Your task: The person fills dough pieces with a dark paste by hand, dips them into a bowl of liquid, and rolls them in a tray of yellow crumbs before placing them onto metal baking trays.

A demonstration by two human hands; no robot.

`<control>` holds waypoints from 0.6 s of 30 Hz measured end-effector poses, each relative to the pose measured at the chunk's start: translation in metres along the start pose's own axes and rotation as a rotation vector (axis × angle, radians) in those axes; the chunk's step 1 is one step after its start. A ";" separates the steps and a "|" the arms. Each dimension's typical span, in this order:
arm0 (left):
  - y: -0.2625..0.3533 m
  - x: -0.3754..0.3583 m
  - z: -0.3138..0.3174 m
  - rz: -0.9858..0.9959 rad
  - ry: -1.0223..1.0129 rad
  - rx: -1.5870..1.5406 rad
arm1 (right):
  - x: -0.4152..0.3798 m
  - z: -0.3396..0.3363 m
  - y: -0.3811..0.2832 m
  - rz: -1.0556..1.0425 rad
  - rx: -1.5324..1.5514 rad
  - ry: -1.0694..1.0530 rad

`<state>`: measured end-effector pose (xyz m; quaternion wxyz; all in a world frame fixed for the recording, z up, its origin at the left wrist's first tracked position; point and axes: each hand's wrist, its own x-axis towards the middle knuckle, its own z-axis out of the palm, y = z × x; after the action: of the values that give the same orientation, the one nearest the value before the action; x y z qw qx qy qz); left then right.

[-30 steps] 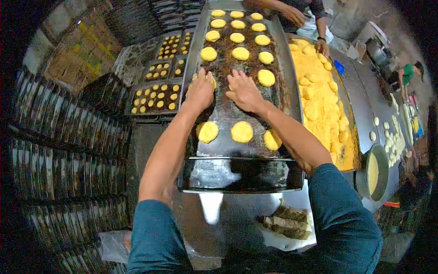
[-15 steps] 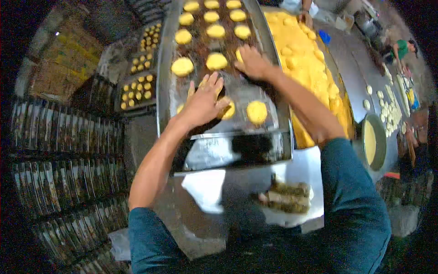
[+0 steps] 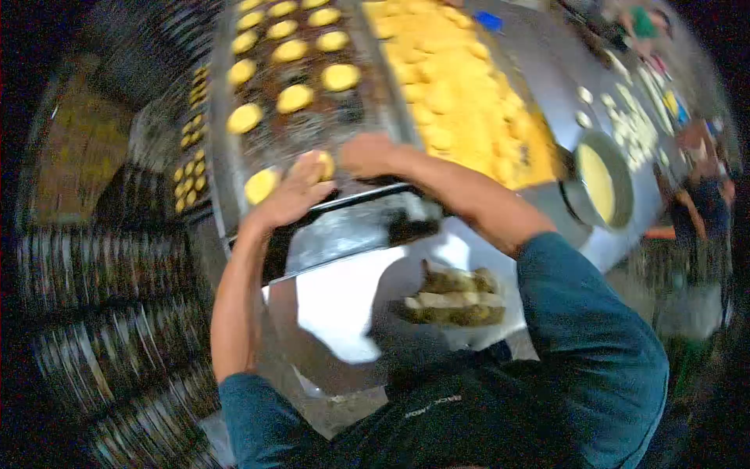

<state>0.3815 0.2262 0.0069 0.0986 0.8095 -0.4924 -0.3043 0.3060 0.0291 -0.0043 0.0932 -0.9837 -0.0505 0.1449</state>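
A dark metal baking tray [image 3: 273,143] holds rows of flat yellow dough rounds [image 3: 294,98]. My left hand [image 3: 293,190] lies over a dough round near the tray's front edge, fingers stretched out and flat; part of that round shows beside the fingertips. Just left of it sits another yellow round [image 3: 262,186]. My right hand [image 3: 367,155] is low over the front right corner of the tray. Motion blurs its fingers, and whatever lies beneath it is hidden.
Right of the tray spreads a mass of yellow dough pieces [image 3: 449,86]. Beyond are a round pan [image 3: 623,176] of pale yellow stuff, small white dough pieces [image 3: 634,133] and a person in green [image 3: 643,23]. Stacked trays [image 3: 109,266] stand at left. A brown bundle [image 3: 453,301] lies nearer me.
Both hands have moved toward the tray's front edge, the right one from a round farther back. The whole view has swung, so the tray appears farther left and higher.
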 end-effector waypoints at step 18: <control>0.198 0.210 0.076 -0.149 0.255 0.239 | -0.243 0.070 0.216 0.547 1.654 0.552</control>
<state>0.2598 -0.0412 -0.0453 0.0409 0.8816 -0.4473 -0.1451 0.0694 -0.2014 -0.0457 0.7397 -0.5805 0.3287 -0.0887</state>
